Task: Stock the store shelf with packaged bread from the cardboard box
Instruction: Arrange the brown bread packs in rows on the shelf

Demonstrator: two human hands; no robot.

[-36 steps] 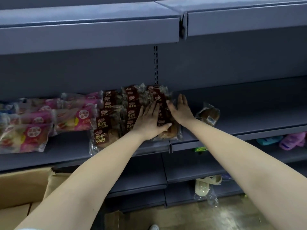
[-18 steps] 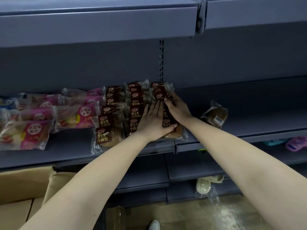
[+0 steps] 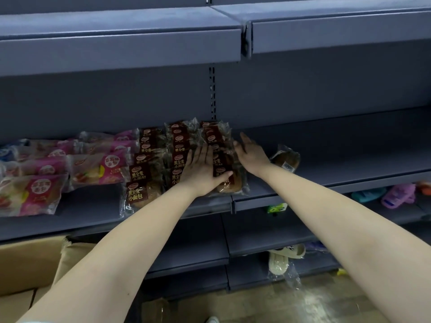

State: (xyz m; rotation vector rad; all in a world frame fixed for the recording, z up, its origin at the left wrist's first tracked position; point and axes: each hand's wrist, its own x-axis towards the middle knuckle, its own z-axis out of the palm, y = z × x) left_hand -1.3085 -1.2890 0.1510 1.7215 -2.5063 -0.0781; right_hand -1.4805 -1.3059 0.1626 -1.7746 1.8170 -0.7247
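Three rows of brown-labelled bread packs (image 3: 149,169) lie on the grey shelf (image 3: 326,183). My left hand (image 3: 201,170) rests flat, fingers straight, on the middle and right rows. My right hand (image 3: 250,152) is beside the right row's edge, fingers straight and slightly lifted, touching the wrappers. One loose bread pack (image 3: 285,158) lies on the shelf just right of that hand. Pink-labelled bread packs (image 3: 98,167) fill the shelf's left part. The cardboard box (image 3: 28,264) shows at the lower left.
An upper shelf (image 3: 121,50) overhangs the work area. Lower shelves hold slippers (image 3: 398,195) and a green item (image 3: 276,208). A pale slipper in plastic (image 3: 279,262) lies near the floor. The shelf's right half is bare beyond the loose pack.
My right hand has lifted off the right row and shifted to its right edge, fingers spread out. The left hand stays pressed on the packs. The view tilted a little.
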